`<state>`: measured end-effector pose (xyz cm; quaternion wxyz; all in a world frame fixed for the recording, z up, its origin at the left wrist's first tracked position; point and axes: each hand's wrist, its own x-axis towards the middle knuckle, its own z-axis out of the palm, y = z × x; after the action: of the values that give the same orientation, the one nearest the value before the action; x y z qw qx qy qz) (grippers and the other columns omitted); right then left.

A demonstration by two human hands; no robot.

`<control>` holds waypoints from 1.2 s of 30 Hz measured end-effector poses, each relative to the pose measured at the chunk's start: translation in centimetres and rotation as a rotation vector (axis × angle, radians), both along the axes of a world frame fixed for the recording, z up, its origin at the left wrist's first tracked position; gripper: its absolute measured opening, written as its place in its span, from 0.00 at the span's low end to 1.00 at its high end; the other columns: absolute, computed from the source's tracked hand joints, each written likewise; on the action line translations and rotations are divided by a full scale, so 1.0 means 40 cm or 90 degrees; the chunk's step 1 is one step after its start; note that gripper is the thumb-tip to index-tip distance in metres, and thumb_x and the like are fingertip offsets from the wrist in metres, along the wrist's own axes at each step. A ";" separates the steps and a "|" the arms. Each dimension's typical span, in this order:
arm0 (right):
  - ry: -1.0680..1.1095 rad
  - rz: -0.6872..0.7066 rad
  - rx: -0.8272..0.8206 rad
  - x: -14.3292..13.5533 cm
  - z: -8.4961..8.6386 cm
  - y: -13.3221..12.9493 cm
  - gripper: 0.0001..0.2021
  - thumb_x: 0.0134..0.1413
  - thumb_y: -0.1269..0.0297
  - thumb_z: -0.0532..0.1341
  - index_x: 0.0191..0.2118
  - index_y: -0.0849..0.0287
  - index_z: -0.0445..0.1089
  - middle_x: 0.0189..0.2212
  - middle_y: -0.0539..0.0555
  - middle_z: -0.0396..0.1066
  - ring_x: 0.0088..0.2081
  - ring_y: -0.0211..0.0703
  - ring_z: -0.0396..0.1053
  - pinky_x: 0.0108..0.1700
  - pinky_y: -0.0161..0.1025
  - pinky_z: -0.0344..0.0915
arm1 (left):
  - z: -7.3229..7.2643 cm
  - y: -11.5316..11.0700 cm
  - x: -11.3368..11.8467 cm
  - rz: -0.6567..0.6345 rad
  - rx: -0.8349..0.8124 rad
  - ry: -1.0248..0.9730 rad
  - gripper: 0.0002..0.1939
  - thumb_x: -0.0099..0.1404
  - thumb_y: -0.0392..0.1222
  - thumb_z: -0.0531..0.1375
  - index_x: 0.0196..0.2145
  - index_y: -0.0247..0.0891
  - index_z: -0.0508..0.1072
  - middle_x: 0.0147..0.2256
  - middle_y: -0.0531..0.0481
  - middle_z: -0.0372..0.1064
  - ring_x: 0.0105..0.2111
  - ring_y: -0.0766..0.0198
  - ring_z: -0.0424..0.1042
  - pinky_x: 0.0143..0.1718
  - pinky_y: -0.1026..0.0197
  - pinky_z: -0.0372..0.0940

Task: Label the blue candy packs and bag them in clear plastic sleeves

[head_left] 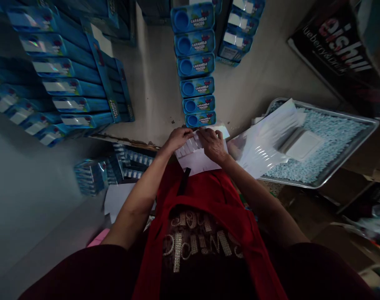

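Note:
A white sheet with rows of pale labels lies over my lap at the table's front edge. On its upper left part, my left hand has its fingers closed at the sheet's top edge. My right hand rests over the upper right part, fingers bent and pressed together on the labels; what its fingertips hold is too small to make out. Just beyond both hands, a column of blue boxes marked "Caramelo Macizo" runs away from me along the table.
More blue boxes are stacked at the left, with others at the back. A metal tray of small light-blue pieces stands at the right, holding a white container and partly covered by label sheets. A black carton is behind it.

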<state>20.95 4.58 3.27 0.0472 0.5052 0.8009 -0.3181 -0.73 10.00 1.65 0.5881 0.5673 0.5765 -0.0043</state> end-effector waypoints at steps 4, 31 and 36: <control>0.004 0.012 -0.004 0.010 0.007 -0.016 0.28 0.76 0.71 0.50 0.76 0.59 0.66 0.77 0.63 0.63 0.71 0.63 0.59 0.66 0.59 0.55 | -0.005 0.001 -0.006 -0.013 0.002 0.033 0.13 0.70 0.47 0.61 0.39 0.40 0.85 0.33 0.48 0.80 0.35 0.56 0.75 0.40 0.57 0.64; 0.546 -0.671 -0.408 0.012 0.459 0.165 0.17 0.46 0.48 0.81 0.29 0.52 0.78 0.20 0.44 0.64 0.23 0.35 0.56 0.26 0.37 0.61 | 0.341 -0.062 0.019 0.530 -0.058 -0.397 0.38 0.61 0.79 0.67 0.47 0.39 0.84 0.45 0.38 0.85 0.39 0.54 0.84 0.46 0.52 0.79; 0.573 -0.688 -0.438 -0.001 0.465 0.243 0.19 0.42 0.49 0.83 0.30 0.54 0.79 0.19 0.42 0.61 0.22 0.33 0.53 0.29 0.39 0.75 | 0.357 0.026 0.055 0.650 0.046 -0.316 0.21 0.53 0.58 0.80 0.34 0.40 0.83 0.30 0.51 0.81 0.30 0.63 0.78 0.37 0.59 0.76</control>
<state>20.89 14.29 21.88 -0.2896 0.6044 0.2425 -0.7015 1.48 11.02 15.91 0.6136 0.2206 0.6218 0.4339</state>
